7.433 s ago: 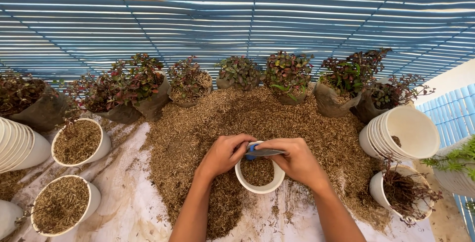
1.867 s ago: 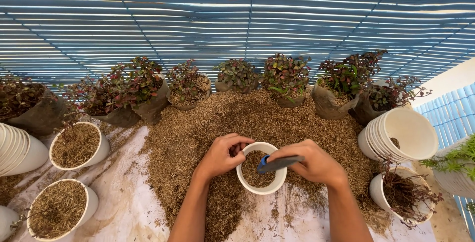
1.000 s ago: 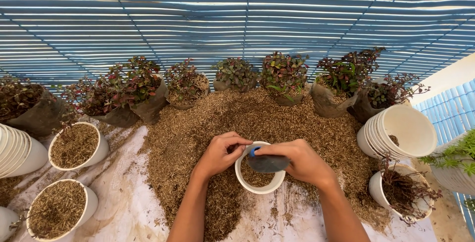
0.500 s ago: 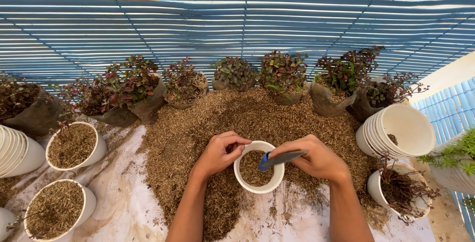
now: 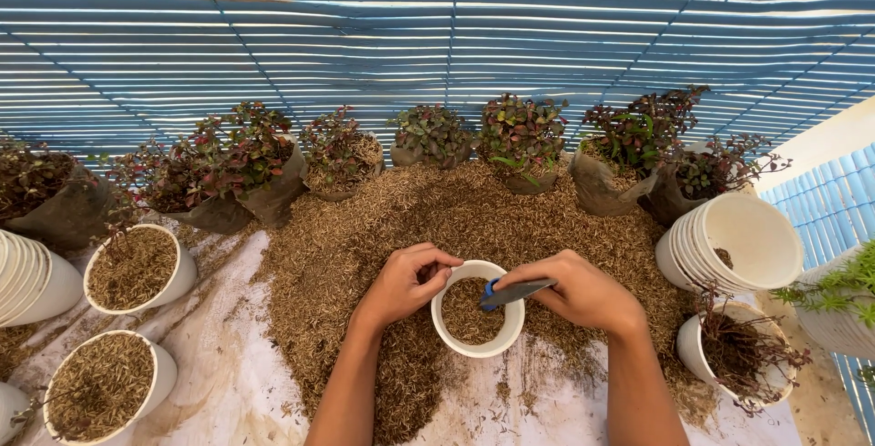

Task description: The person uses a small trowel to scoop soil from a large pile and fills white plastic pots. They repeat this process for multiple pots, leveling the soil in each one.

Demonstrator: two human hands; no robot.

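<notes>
Head view, looking down on a potting bench. A small white pot (image 5: 478, 320) stands at the near edge of a heap of brown husk mix (image 5: 437, 227), about half full of the same mix. The left hand (image 5: 407, 284) curls round the pot's left rim, fingers closed against the wall. The right hand (image 5: 581, 293) is closed on a small tool (image 5: 512, 292) with a grey blade and blue tip, held across the pot's right rim with the tip over the fill.

The pot looks like thin, stiff plastic, and the dry husk fill is probably light, so the whole should lift easily; a grip at the rim, or round the wall just below it, seems firmest. The loose mix would likely spill if the pot tilts.

To the left stand two filled pots (image 5: 137, 268); to the right, a stack of empty pots (image 5: 729, 246) lying on its side and a pot with bare roots (image 5: 740, 355). Bagged plants (image 5: 519, 141) line the back.
</notes>
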